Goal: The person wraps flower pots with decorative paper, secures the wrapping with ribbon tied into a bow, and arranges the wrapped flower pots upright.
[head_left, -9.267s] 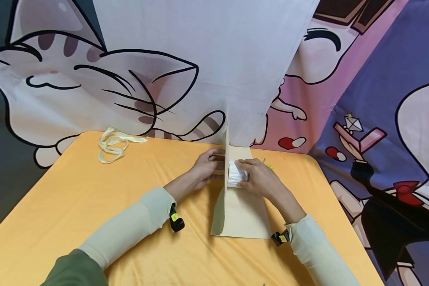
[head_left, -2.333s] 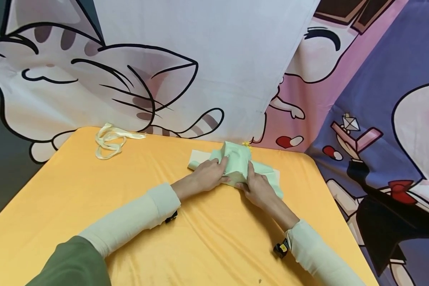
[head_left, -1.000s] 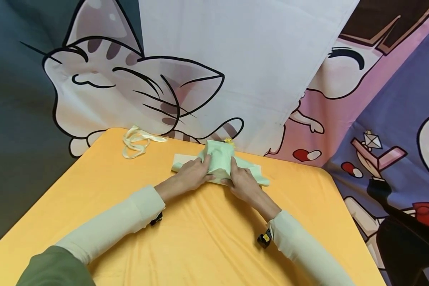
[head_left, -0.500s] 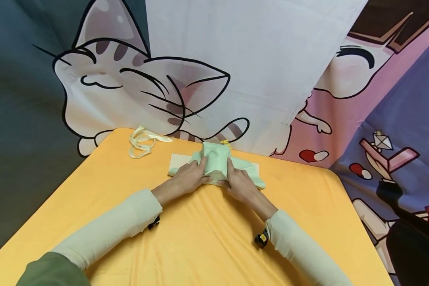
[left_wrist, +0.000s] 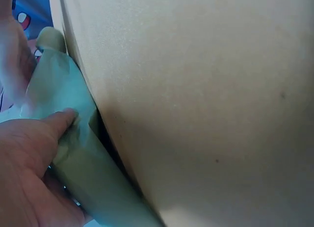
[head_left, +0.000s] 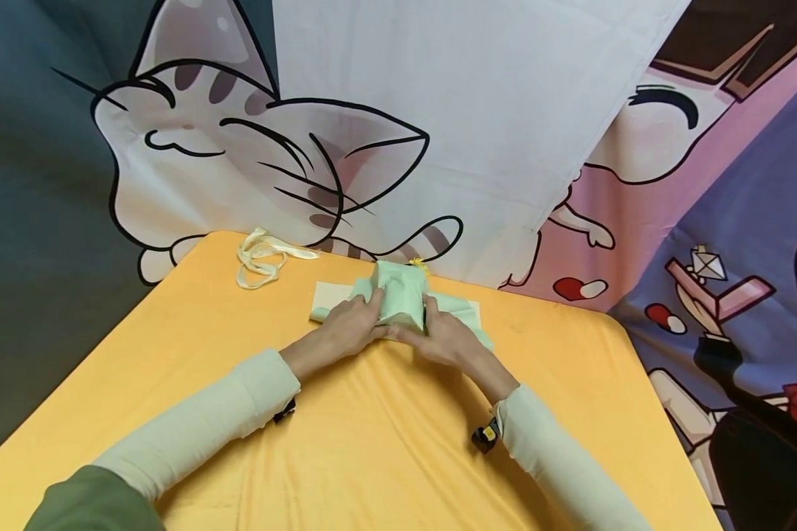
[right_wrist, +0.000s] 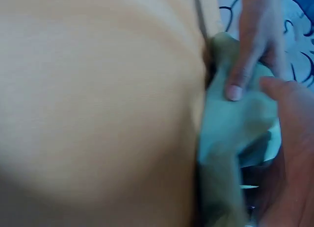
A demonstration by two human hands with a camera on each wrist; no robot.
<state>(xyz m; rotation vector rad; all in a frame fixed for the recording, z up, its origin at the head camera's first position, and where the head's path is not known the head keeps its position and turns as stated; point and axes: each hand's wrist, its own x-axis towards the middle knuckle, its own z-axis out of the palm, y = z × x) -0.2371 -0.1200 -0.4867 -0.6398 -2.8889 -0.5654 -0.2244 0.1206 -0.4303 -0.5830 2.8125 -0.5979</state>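
Observation:
A sheet of pale green wrapping paper [head_left: 401, 286] with a cream reverse side lies near the table's far edge, raised in the middle into a boxy hump. What lies under the hump is hidden. My left hand [head_left: 350, 324] grips the hump's left side, a fingertip pressing on the green paper [left_wrist: 59, 85] in the left wrist view. On the other side my right hand [head_left: 446, 335] holds the hump, its thumb reaching along the front edge to the left hand. In the right wrist view the right hand [right_wrist: 294, 119] is blurred beside the paper [right_wrist: 225, 119].
A loosely coiled cream ribbon [head_left: 260, 258] lies at the table's back left. Something small and yellow, like a flower, [head_left: 418, 262] shows behind the hump. Yellow cloth covers the table [head_left: 359, 442]; a printed cartoon curtain [head_left: 491, 133] hangs right behind it.
Earlier, the sheet stood folded upright and my right hand held a white ridged bundle against it. Afterwards the sheet lies turned over, green side up. Lately my right thumb has slid left along the front.

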